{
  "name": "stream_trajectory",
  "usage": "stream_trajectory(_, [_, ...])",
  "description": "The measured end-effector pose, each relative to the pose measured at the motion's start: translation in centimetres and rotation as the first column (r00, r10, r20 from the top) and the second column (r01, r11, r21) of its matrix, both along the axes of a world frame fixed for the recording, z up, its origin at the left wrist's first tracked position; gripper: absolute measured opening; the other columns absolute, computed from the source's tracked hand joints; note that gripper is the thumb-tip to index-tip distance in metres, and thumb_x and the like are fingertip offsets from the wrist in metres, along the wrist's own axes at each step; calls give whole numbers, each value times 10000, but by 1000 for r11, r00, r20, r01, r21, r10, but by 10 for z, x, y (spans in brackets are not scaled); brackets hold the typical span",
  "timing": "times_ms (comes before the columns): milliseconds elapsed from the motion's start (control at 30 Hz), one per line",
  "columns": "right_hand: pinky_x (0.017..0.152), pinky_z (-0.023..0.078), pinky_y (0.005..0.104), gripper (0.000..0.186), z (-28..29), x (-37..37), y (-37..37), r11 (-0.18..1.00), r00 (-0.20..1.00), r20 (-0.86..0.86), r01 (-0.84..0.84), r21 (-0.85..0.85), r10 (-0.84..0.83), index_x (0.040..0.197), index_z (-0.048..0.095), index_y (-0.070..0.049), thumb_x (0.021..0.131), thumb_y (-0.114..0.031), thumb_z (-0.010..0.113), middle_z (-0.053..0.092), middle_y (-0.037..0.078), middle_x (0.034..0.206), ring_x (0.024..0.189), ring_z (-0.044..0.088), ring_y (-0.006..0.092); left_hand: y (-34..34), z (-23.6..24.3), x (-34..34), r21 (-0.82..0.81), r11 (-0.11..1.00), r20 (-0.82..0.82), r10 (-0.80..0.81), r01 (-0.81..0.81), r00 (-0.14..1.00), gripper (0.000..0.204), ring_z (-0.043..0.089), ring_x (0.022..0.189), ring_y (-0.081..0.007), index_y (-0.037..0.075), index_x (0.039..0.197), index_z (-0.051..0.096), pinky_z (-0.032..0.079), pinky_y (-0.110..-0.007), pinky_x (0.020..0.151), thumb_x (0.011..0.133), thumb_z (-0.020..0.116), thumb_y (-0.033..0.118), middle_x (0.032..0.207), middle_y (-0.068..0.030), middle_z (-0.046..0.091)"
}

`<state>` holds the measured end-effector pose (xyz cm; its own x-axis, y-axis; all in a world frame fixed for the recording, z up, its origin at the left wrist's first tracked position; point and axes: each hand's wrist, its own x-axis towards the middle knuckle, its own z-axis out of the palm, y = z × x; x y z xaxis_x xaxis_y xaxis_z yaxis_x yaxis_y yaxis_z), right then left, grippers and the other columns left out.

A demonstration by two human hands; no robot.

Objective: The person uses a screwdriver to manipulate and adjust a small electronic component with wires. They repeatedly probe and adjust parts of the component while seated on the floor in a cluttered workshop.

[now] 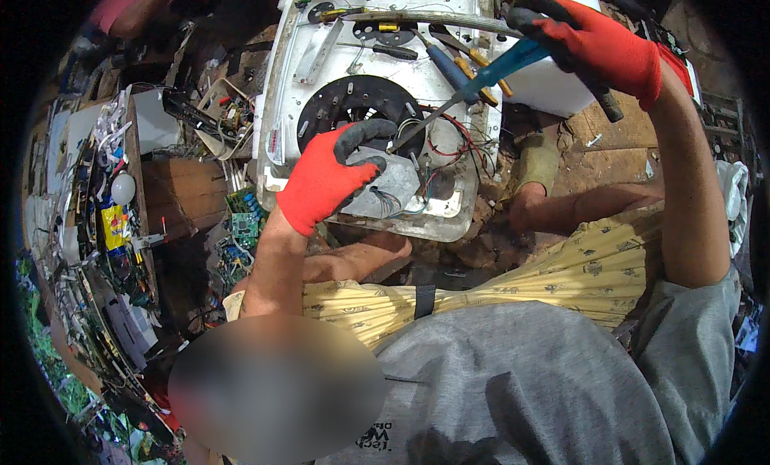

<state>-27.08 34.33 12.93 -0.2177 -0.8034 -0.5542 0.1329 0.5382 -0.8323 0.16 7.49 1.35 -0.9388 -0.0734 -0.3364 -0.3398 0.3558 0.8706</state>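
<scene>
My left hand (329, 172), in a red glove with dark fingertips, grips the edge of a flat grey metal casing (387, 186) with thin coloured wires coming out of it. The casing lies on a white appliance panel (281, 104), beside a round black fan-like part (321, 108). High on the right, my right hand (593, 44), gloved the same way, closes round a screwdriver (513, 60) with a translucent blue handle. Its shaft slants down to the casing, and the tip is close to my left fingers. A dark rod end (605, 104) shows below the right hand; its kind is unclear.
On the panel lie a long grey bar (433, 18), another screwdriver (447, 66), yellow-handled tools (481, 76) and red and black wires (461, 140). Circuit boards (245, 220) and scrap parts (112, 224) pile up at the left. Another person's arm (140, 12) appears far left.
</scene>
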Motion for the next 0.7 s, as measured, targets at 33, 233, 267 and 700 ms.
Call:
stream_trajectory(33, [800, 517, 336, 555, -8, -1, -2, 998, 999, 5, -53, -28, 53, 1416, 488, -46, 887, -67, 655, 612, 79, 1071, 910, 599, 182, 0, -1, 3, -9, 1000, 11, 5, -5, 1000, 437, 645, 1015, -135, 12, 1252, 661, 512, -293, 922, 815, 664, 31, 1129, -98, 719])
stream_trajectory(233, [776, 512, 317, 465, -35, 25, -2, 969, 957, -256, 72, -237, -134, 1331, 531, -41, 883, -77, 648, 611, 65, 1077, 872, 594, 174, -2, -5, 3, -6, 1000, -27, 2, -2, 1000, 438, 652, 1021, -150, 16, 1241, 665, 509, -292, 930, 803, 667, 37, 1132, -103, 717])
stream_trajectory(267, [791, 510, 316, 463, -8, 15, 0, 986, 997, -66, 32, -164, -43, 1313, 539, -40, 867, -63, 659, 615, 61, 1085, 882, 595, 177, -2, -5, 1, 8, 1000, -6, 6, -6, 1000, 438, 654, 1021, -154, 16, 1239, 666, 509, -292, 931, 802, 667, 37, 1132, -104, 717])
stream_trajectory(700, [688, 512, 312, 388, -30, 12, -6, 994, 947, -319, 62, 88, -30, 1332, 540, -70, 974, -209, 598, 588, 32, 985, 803, 573, 138, -2, -2, 6, 13, 1000, 14, 24, -24, 1000, 456, 623, 984, -115, 15, 1247, 662, 507, -267, 879, 791, 649, 16, 1132, -58, 699])
